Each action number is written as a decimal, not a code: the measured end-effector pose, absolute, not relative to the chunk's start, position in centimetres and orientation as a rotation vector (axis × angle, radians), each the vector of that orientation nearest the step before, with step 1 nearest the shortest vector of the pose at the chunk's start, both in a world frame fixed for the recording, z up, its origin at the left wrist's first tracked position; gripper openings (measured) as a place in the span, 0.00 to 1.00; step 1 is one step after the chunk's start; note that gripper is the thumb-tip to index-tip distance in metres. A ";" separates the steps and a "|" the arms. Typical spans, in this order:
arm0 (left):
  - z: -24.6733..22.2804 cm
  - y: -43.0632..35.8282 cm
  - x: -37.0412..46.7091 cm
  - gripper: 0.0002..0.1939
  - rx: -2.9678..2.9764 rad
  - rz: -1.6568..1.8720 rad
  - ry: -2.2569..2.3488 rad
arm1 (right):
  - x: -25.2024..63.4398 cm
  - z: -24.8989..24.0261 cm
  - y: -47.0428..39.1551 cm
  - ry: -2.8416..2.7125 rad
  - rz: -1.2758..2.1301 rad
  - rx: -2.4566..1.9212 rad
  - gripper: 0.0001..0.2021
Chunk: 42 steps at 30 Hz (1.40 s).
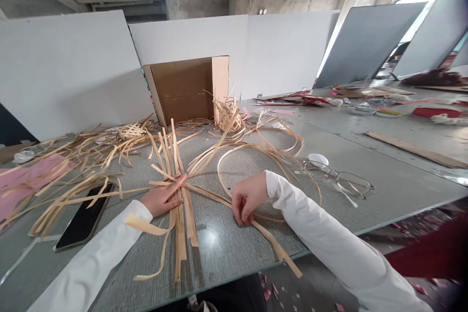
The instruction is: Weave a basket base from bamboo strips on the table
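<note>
Flat tan weaving strips (180,239) lie side by side on the grey table, crossed by other strips near the middle of the view. My left hand (163,199) rests on the crossing with its fingers stretched out, pressing on the strips. To its right, my right hand (249,197) pinches a weaving strip (272,243) that runs from the crossing toward the table's front edge. The fingertips hide part of that strip. A thin curled strip (163,256) hangs loose below my left hand.
A black phone (86,217) lies at left, partly under strips. Eyeglasses (340,178) sit at right. Behind are a small woven piece (228,114), an open cardboard box (220,83) and white panels (281,53). A long flat board (417,150) lies far right.
</note>
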<state>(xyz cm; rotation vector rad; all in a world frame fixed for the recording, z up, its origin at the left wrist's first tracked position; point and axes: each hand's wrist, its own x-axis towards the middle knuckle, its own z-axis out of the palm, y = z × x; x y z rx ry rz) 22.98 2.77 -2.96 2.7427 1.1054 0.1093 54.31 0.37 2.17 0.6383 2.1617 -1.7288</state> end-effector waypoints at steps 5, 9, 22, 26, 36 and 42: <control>-3.2 2.6 22.7 0.36 2.764 0.308 1.088 | 53.6 2.1 0.3 2.553 -1.631 0.582 0.14; -3.3 2.6 22.4 0.34 2.744 0.558 1.045 | 52.6 1.8 0.4 2.999 -1.445 0.759 0.10; -1.1 0.9 23.7 0.23 2.312 1.411 1.051 | 49.7 -1.1 -0.1 3.300 -0.712 1.489 0.16; -0.9 0.6 23.8 0.21 2.174 1.618 1.072 | 49.4 -1.3 0.0 3.213 -1.033 1.531 0.16; 0.1 0.5 23.2 0.21 1.686 1.929 1.168 | 49.8 -1.2 1.0 2.926 -1.982 1.755 0.15; 1.3 0.6 22.5 0.43 1.504 1.966 1.125 | 49.5 -1.6 1.0 2.664 -2.229 1.644 0.19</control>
